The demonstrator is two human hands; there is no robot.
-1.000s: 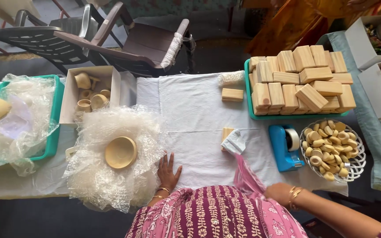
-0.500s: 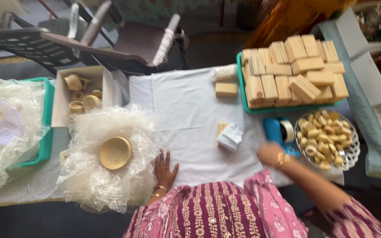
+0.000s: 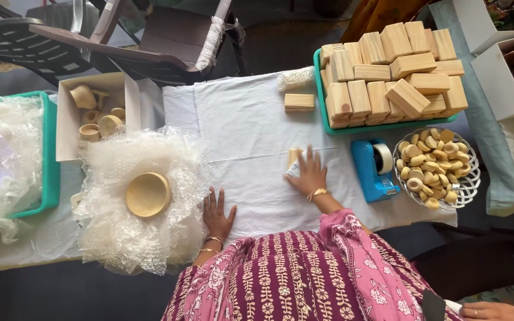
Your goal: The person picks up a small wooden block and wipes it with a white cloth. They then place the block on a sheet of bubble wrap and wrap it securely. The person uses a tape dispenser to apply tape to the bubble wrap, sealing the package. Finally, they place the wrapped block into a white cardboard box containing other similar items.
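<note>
My left hand [image 3: 218,214] lies flat, fingers apart, on the white cloth [image 3: 245,125], just right of a sheet of bubble wrap [image 3: 144,244]. A round wooden bowl [image 3: 147,194] sits on that wrap. My right hand [image 3: 308,173] rests with spread fingers on top of a small white wrapped packet [image 3: 292,172] at the middle of the cloth. A small wooden block [image 3: 294,156] peeks out beside its fingertips. Whether the fingers grip the packet cannot be told.
A teal tray [image 3: 321,89] stacked with wooden blocks stands far right, one loose block [image 3: 299,102] beside it. A blue tape dispenser [image 3: 375,169], a white basket of small wooden pieces [image 3: 434,167], a white box of wooden cups [image 3: 93,113], chairs [image 3: 168,41] behind. Another hand [image 3: 495,310] shows bottom right.
My right hand came in from the lower right and moved left onto the white packet. The left hand stayed flat on the cloth.
</note>
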